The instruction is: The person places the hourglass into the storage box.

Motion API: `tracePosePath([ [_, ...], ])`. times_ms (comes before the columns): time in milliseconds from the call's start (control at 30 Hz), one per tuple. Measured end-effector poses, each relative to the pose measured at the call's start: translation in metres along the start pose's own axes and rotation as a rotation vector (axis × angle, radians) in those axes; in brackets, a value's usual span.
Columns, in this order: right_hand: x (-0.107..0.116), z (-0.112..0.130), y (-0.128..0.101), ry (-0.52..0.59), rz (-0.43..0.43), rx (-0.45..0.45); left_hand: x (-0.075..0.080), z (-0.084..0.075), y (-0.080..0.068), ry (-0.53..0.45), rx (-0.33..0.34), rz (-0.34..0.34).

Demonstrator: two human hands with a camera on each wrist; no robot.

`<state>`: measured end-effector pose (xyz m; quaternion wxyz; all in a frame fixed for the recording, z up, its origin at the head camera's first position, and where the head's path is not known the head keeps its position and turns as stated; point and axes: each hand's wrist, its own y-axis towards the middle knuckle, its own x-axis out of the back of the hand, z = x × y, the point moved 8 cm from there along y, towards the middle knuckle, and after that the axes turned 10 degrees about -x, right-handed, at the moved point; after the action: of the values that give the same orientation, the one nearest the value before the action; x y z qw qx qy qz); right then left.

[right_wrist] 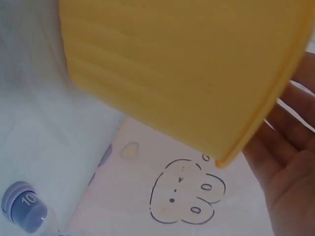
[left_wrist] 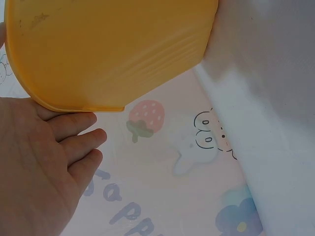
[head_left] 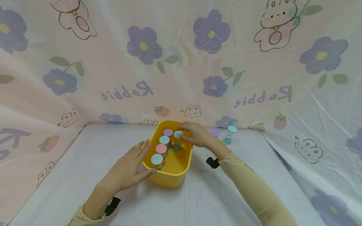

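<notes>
Left hand (head_left: 127, 169) flat, fingers straight against yellow bin (head_left: 167, 182). Right hand (head_left: 196, 133) pinches blue-topped bottle (head_left: 178, 135) inside, beside row of four bottles (head_left: 161, 148). Bin's on desk (head_left: 212, 194), loose bottles (head_left: 227, 140) right of it.

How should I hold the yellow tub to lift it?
I'd grip the yellow tub by its rim at both long sides, coming from left and right together. It's longer than wide, upright and open-topped, with sand timers inside, so a level two-handed hold seems safest.

Head view forward-down, wrist views close-in, yellow tub (head_left: 168, 181) in all
</notes>
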<state>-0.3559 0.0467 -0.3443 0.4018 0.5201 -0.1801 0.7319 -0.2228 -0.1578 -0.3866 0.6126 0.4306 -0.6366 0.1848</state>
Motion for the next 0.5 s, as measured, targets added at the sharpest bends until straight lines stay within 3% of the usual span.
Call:
tracePosePath([
  [267,0.022,0.003,-0.024,0.119,-0.252,0.13,0.0,0.0,0.0,-0.004,0.01,0.008],
  [500,0.038,-0.012,-0.047,0.178,-0.487,0.15,0.0,0.0,0.0,-0.003,0.006,0.008],
])
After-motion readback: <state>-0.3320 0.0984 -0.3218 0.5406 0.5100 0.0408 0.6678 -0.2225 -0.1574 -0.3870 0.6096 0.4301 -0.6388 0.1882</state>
